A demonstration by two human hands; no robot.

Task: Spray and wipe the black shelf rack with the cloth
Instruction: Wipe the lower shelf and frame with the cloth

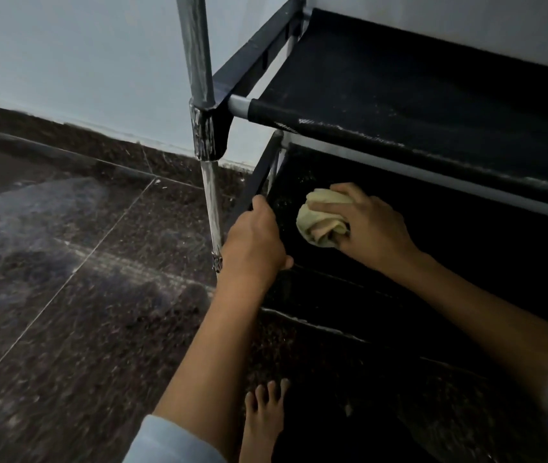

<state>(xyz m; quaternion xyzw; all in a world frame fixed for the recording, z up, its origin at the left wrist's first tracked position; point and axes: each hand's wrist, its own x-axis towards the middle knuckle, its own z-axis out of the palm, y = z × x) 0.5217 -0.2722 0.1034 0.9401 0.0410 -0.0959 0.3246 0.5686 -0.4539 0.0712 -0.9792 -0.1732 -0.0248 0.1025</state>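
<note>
The right hand (371, 225) grips a bunched pale yellow cloth (322, 217) against the lower tier of the black fabric shelf rack (433, 95); the left hand (254, 240) curls round its side bar

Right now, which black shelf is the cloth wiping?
The lower black fabric shelf, under the dusty upper black shelf. The right hand presses the crumpled pale yellow cloth on it; the upper one has nothing touching it.

Dim, soft-focus frame; floor (65, 262) glare, edges bent by wide-angle.
</note>
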